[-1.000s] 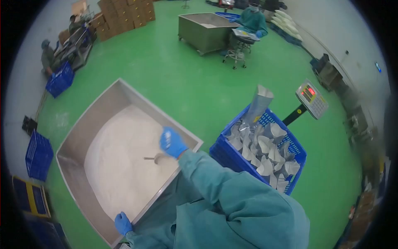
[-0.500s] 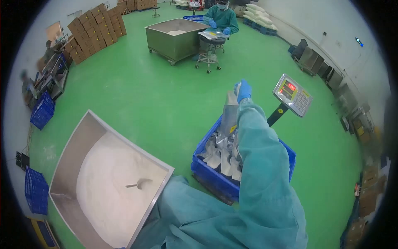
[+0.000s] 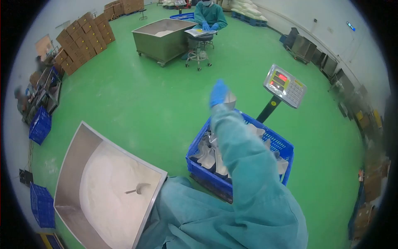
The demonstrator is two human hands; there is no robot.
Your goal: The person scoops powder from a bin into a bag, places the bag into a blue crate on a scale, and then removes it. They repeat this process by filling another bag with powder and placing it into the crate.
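Observation:
My right hand (image 3: 219, 93), in a blue glove, reaches out above the far side of a blue plastic basket (image 3: 190, 164). Closed fingers grip a silver foil pouch (image 3: 230, 100), which shows only partly beside the glove. Inside the basket stand several silver pouches (image 3: 208, 159), partly covered by my green sleeve (image 3: 244, 151). Behind the basket rises a scale display (image 3: 285, 85) with red lit digits. To the left, a metal bin (image 3: 68, 178) holds white powder (image 3: 110, 195), and a metal scoop (image 3: 139, 189) lies in it. My left hand is out of view.
Ahead, a co-worker (image 3: 211, 18) in green sits behind a wheeled metal bin (image 3: 159, 47) and a round stool (image 3: 200, 41). Cartons (image 3: 85, 41) are stacked at the far left. Blue crates (image 3: 41, 203) line the left side.
My right hand has moved left with the pouch, showing more of the basket's right side. The view has shifted slightly. The digits on the scale look different.

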